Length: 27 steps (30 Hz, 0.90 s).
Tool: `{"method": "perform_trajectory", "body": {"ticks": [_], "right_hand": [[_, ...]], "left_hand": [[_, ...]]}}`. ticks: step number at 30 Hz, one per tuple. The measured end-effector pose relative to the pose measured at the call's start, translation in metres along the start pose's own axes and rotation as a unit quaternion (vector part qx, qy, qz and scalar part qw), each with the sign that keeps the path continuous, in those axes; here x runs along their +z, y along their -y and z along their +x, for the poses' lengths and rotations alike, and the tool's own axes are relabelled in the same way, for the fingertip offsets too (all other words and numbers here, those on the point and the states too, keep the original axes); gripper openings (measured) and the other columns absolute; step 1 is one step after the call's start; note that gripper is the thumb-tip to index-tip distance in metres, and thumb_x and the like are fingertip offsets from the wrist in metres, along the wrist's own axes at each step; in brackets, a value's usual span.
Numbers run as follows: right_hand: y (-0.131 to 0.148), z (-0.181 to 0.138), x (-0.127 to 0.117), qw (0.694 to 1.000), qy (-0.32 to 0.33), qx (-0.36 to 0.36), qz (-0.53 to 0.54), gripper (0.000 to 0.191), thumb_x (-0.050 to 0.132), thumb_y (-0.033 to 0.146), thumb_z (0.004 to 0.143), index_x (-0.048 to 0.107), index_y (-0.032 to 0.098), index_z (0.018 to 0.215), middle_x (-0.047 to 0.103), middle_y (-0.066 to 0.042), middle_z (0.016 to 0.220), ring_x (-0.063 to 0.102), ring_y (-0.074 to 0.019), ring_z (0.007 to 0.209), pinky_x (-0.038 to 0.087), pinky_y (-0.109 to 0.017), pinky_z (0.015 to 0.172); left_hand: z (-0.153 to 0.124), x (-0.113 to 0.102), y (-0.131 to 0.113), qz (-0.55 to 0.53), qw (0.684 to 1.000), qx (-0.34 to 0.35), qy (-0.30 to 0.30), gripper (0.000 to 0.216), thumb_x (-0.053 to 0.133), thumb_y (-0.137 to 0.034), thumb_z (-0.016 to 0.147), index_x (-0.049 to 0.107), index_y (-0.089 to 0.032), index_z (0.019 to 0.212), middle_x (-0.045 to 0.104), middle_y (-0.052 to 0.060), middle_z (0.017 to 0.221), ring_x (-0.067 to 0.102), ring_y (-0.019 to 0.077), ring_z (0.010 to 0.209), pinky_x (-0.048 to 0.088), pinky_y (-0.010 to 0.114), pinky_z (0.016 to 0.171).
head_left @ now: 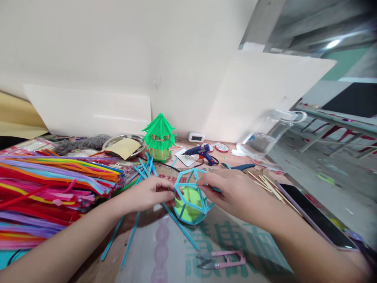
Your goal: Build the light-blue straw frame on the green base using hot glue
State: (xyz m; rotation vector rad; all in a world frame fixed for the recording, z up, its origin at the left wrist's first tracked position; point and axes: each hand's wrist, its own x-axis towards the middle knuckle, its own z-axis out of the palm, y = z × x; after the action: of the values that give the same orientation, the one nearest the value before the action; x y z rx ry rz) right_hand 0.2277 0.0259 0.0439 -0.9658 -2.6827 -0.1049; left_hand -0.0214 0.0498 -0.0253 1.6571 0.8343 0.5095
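Note:
A small open frame of light-blue pipe cleaners (190,204) with a yellow-green round base (187,210) stands on the cardboard. My left hand (154,192) is closed on the frame's left side, thumb and finger pinched at it. On the upper right rim, my right hand (226,188) pinches the frame between thumb and fingers. Several loose blue pipe cleaners (129,239) lie beneath and beside my left hand. Pink thread snips (222,259) rest in front of the frame. Behind it sits a blue hot glue gun (200,152).
A green pipe-cleaner house (160,137) stands at the back near a small white digital clock (196,136). Bundles of colourful pipe cleaners (53,188) fill the left side. To the right lie wooden sticks (272,188), a phone (315,216) and a clear jug (268,133).

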Motion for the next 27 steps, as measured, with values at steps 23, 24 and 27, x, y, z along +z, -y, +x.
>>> {"method": "perform_trajectory", "body": {"ticks": [23,24,27], "right_hand": [[0.001,0.002,-0.002,0.999,-0.018,-0.033,0.016,0.017,0.052,0.017,0.095,0.068,0.022,0.098,0.067,-0.002,0.076,0.059,-0.0138,0.068,0.038,-0.024,0.062],[0.001,0.003,-0.002,0.999,-0.018,-0.033,0.017,0.017,0.053,0.017,0.095,0.068,0.021,0.098,0.068,-0.002,0.076,0.060,-0.0138,0.069,0.038,-0.024,0.062],[0.000,0.003,-0.002,0.999,-0.021,-0.035,0.022,0.017,0.053,0.016,0.094,0.068,0.021,0.098,0.068,-0.001,0.076,0.060,-0.0136,0.069,0.039,-0.024,0.062]], "left_hand": [[0.001,0.004,-0.003,-0.107,0.993,-0.027,-0.036,0.059,0.058,-0.067,0.082,0.075,-0.011,0.087,0.075,0.012,0.079,0.070,0.0202,0.074,0.056,0.031,0.077],[0.001,0.004,-0.002,-0.102,0.994,-0.026,-0.038,0.060,0.058,-0.068,0.082,0.075,-0.011,0.087,0.075,0.012,0.079,0.070,0.0201,0.074,0.056,0.031,0.077],[0.002,0.004,0.000,-0.089,0.995,-0.024,-0.037,0.060,0.058,-0.068,0.081,0.075,-0.012,0.087,0.075,0.011,0.079,0.070,0.0198,0.074,0.056,0.031,0.075]]}}
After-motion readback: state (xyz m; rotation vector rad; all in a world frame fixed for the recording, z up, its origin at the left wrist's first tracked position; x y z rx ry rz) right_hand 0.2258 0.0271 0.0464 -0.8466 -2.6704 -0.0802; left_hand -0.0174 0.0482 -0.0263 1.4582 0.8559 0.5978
